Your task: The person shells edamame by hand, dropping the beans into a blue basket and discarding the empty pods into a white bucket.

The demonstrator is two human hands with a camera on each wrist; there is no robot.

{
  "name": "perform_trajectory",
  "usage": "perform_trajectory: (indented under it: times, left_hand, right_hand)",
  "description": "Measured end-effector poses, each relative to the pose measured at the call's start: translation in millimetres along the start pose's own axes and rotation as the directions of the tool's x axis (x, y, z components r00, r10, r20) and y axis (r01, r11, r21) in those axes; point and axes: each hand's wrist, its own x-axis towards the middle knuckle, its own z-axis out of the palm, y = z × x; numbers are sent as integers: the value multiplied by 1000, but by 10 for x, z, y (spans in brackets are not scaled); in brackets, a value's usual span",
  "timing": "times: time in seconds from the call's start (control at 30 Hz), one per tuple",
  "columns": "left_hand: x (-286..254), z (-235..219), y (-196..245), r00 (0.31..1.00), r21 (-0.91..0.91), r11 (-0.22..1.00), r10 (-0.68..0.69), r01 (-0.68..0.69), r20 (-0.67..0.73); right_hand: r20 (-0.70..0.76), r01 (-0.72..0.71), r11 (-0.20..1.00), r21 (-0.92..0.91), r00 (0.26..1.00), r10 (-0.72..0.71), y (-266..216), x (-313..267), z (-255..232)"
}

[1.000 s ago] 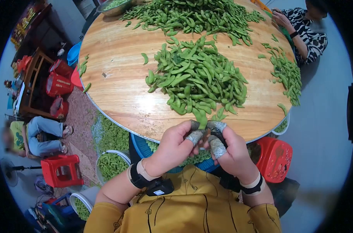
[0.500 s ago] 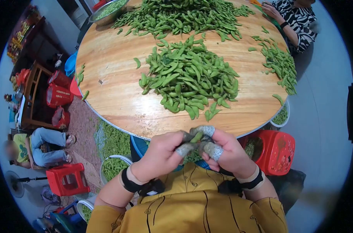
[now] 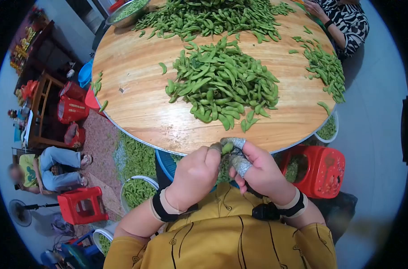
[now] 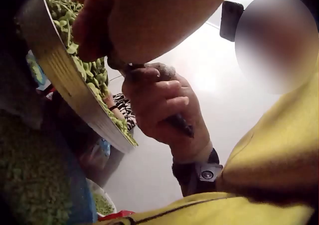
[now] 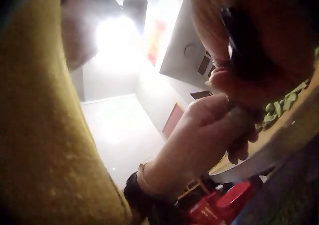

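Observation:
Both hands meet just past the table's near edge, with a green soybean pod [image 3: 227, 147] between their fingertips. My left hand [image 3: 196, 172] pinches the pod from the left, its fingers curled. From the other side my right hand [image 3: 263, 175] grips it with thumb and forefinger wrapped in grey tape. A dark, pointed object [image 4: 180, 124] sits under the right hand's curled fingers in the left wrist view; its kind cannot be told. Beyond the hands, a heap of soybean pods [image 3: 224, 85] lies on the round wooden table [image 3: 136, 112].
A larger pod pile [image 3: 208, 20] and a metal bowl [image 3: 128, 12] of beans are at the back. A blue basin [image 3: 166, 165] stands below the hands. Red stools [image 3: 318, 172] flank me. A bucket of pods [image 3: 139, 193] stands left. Another person [image 3: 345, 27] sits right, one more far left.
A whole pod held upright over the table edge one second ago has been drawn closer and now shows only as a short green piece between the fingers. The hands have closed together.

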Motion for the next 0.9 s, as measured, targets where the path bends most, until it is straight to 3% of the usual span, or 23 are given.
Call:
perform_trajectory:
  times: [0.07,0.13,0.17,0.2,0.23,0.27,0.3,0.33,0.37,0.43,0.47,0.5,0.53,0.57,0.63,0.67,0.7,0.77,0.8,0.83,0.9]
  left_hand:
    - [-9,25,27,1000,55,999,-1,1,-8]
    - [-3,56,-2,999,-136,991,-22,17,-34]
    - [4,16,6,999,-135,991,-21,16,-33]
    - [14,-65,24,971,-399,886,-191,235,147]
    - [11,-115,22,885,-581,672,-293,460,362]
    - [9,-127,-9,884,-580,671,-294,461,363]
    - [15,-136,-47,796,-738,310,-328,600,509]
    - [10,-145,-74,702,-751,-106,-291,652,650]
    - [0,-152,-95,702,-752,-106,-293,650,649]
    - [-35,-170,-122,730,-722,150,-277,675,625]
    - [-38,-194,-106,727,-720,151,-282,677,625]
    - [-28,-227,-70,743,-692,274,-300,668,599]
    - [-20,-248,-51,760,-651,393,-311,649,570]
    - [-26,-255,-57,760,-649,396,-309,650,572]
    - [-48,-268,-81,892,-544,748,-142,381,429]
    - [-64,-307,-136,891,-547,782,-24,299,453]
    - [-74,-351,-175,890,-549,784,-9,290,457]
    - [-108,-441,-218,745,-654,679,236,334,624]
    - [-109,-484,-216,697,-670,615,257,417,669]
    - [-132,-477,-246,698,-670,615,256,416,669]
    - [-204,-440,-315,615,-698,516,359,496,702]
  right_hand:
    - [-37,22,1000,-19,999,-23,21,-9,-5]
    - [-39,12,1000,-13,999,-12,72,17,-29]
    - [-38,12,1000,-12,999,-13,63,14,-36]
    - [-20,-9,1000,21,1000,9,51,8,-46]
    - [-1,-32,998,55,999,33,56,-2,-53]
    - [-1,-34,998,56,999,34,73,-13,-63]
    - [15,-7,999,41,1000,7,93,-24,-71]
    - [32,18,999,27,999,-19,106,-31,-70]
    - [35,17,1000,26,999,-18,104,-23,-62]
    - [-113,166,957,-237,974,-197,92,-12,-36]
    - [-109,166,958,-233,975,-195,70,-14,-26]
    - [-110,258,833,-490,929,-353,35,-23,-24]
    - [-68,309,633,-709,864,-498,12,-18,-25]
    - [-71,310,635,-708,863,-500,19,5,-29]
    - [148,464,419,-781,788,-598,76,50,-58]
    - [183,463,479,-746,834,-521,97,62,-100]
    - [239,450,514,-730,873,-425,99,43,-138]
    - [310,420,611,-671,908,-284,159,4,-136]
    - [342,416,652,-634,907,-247,160,-12,-115]
    - [377,410,690,-596,902,-210,157,-21,-87]
    - [392,405,714,-572,899,-196,230,-12,-54]
